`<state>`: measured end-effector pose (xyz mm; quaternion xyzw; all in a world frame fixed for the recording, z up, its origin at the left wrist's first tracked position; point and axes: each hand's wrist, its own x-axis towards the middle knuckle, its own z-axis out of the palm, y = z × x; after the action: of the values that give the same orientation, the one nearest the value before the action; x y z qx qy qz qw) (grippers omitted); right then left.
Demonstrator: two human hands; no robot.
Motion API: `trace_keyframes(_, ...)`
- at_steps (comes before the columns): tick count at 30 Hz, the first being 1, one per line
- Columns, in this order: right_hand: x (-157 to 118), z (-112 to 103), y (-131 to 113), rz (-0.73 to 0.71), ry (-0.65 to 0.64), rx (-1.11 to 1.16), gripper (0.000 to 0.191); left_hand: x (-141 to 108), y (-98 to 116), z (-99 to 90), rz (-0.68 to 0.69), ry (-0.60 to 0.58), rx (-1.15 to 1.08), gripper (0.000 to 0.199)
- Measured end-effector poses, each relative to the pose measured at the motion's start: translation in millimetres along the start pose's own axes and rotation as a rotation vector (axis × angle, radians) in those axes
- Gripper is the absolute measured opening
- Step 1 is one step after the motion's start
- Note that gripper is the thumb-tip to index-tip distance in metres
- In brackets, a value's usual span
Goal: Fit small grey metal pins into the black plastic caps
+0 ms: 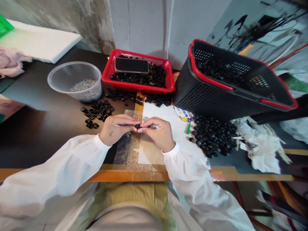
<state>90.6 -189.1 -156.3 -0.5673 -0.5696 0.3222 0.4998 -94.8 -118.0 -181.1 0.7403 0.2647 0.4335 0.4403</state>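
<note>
My left hand (pixel 115 129) and my right hand (pixel 157 131) meet above the white sheet's left edge, fingertips pinched round one small black part (pixel 137 126). Both hands hold it between thumb and fingers. Beneath them lie a clear plastic sheet (pixel 121 154) and the white sheet (pixel 150 150). Loose black ring-like parts (pixel 97 112) are spread just beyond my left hand. A big pile of round black parts (pixel 215 136) sits to the right of my right hand, with a small green-handled tool (pixel 188 128) between them.
A clear tub (pixel 74 77) holds small metal pieces. Behind, a red basket (pixel 138 88) holds black parts and a phone (pixel 132 65). The tall black basket (pixel 204 96) stands at right, near white cloth gloves (pixel 262 147). White foam (pixel 43 41) lies far left.
</note>
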Motion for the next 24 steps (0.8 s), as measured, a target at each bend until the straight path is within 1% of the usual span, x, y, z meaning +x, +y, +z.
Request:
trace_keyframes(6, -2.1, 1.3, -2.2, -0.091, 0.054, 0.037, 0.007, -0.7, -1.8, 2.3, -0.091, 0.047, -0.069, 0.026)
trace_keyframes(9, -2.9, 2.1, -3.7, -0.095, 0.074, 0.055, 0.008, -0.8, -2.0, 2.3, -0.134, 0.051, -0.104, 0.026)
trace_keyframes(14, -3.4, 2.9, -5.1, -0.086, 0.063, 0.022, 0.01, -1.6, -0.1, 1.9, -0.172, 0.075, -0.1, 0.027)
trace_keyframes(17, -3.2, 3.4, -4.8, -0.039, 0.052, 0.034, 0.011, -1.7, 1.5, 1.8, -0.145, 0.081, -0.062, 0.025)
trace_keyframes(21, -1.8, 4.4, -3.4, 0.042, 0.02, 0.119, 0.016, -0.3, 2.2, 1.3, -0.025, 0.053, -0.059, 0.021)
trace_keyframes(23, -0.7, 4.8, -2.1, 0.08, -0.018, 0.217, 0.026, 0.6, 1.8, 0.6, 0.031, 0.021, -0.06, 0.019)
trace_keyframes(24, -0.2, 5.0, -1.3, 0.105, -0.058, 0.283, 0.032, 0.9, 1.6, 0.2, 0.055, 0.007, -0.052, 0.017)
